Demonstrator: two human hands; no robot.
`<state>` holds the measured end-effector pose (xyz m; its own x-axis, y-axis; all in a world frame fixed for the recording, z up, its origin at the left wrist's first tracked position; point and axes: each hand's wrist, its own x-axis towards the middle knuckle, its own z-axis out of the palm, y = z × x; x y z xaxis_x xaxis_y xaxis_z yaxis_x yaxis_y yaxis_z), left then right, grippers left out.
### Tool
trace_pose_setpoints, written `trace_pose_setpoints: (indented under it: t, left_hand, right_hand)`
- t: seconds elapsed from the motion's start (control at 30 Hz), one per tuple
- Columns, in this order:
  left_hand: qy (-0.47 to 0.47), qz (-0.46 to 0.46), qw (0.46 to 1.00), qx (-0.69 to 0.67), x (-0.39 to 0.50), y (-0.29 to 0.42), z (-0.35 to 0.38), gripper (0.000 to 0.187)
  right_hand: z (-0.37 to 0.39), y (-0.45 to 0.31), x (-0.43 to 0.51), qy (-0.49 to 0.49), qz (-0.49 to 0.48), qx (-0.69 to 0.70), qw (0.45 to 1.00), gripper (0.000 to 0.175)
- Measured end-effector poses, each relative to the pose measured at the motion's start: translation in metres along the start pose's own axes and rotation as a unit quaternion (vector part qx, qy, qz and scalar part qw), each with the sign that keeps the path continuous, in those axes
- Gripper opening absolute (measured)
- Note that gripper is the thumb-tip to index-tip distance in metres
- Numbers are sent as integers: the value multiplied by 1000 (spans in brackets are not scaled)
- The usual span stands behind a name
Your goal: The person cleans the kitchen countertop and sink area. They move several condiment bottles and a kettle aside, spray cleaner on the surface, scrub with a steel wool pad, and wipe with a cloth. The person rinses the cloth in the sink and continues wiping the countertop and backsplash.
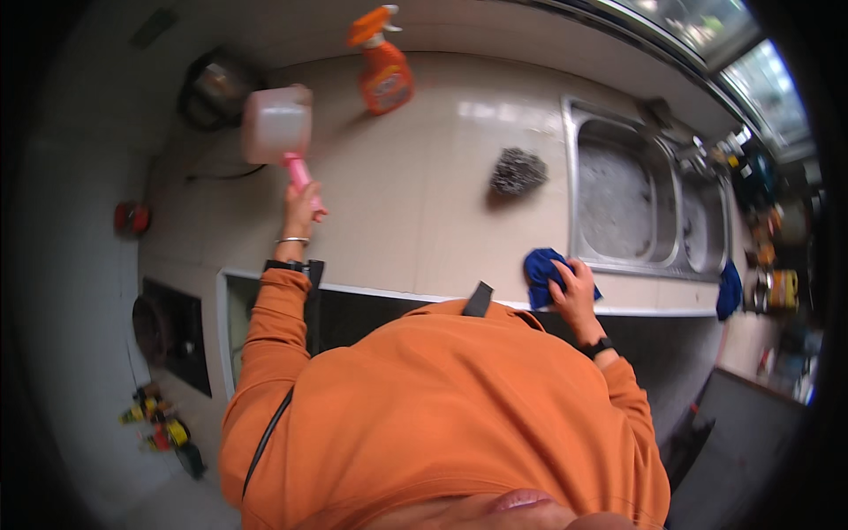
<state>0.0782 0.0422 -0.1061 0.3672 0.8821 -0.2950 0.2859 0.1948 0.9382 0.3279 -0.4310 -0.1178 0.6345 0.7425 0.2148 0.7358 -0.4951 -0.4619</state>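
Observation:
My left hand [305, 203] grips the pink handle of a translucent pink plastic water dipper [277, 126], held out over the left part of the counter. The dipper is blurred, and its contents cannot be made out. On the right, my right hand [576, 288] rests on a crumpled dark blue cloth [544, 265] at the counter's front edge, close to the sink's near left corner. A grey metal scouring pad [519, 172] lies on the countertop [424, 199] beyond the cloth, left of the sink.
An orange spray bottle [387, 78] stands near the back wall. An electric kettle [215, 89] is behind the dipper. At right is a double-bowl steel sink [613, 199], with another blue cloth [729, 291] over the counter edge. A black gas hob [175, 334] lies at left.

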Motion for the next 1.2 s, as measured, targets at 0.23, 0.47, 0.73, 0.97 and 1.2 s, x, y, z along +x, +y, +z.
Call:
trace_pose_setpoints:
  t: [0.23, 0.47, 0.73, 0.97, 1.2]
  left_hand:
    - [46, 30, 982, 179, 122, -18, 8, 28]
    - [90, 55, 955, 279, 155, -31, 15, 31]
    - [191, 86, 831, 515, 150, -30, 17, 67]
    - [336, 310, 783, 422, 49, -26, 56, 45]
    - [178, 403, 797, 414, -77, -10, 194, 35]
  right_hand:
    - [5, -20, -20, -16, 10, 8, 1000, 38]
    - [-23, 41, -52, 77, 114, -96, 986, 37]
    - [-57, 130, -73, 119, 174, -164, 964, 37]
    - [-101, 232, -90, 188, 254, -230, 920, 34]
    - [-167, 379, -119, 232, 307, -289, 876, 28]
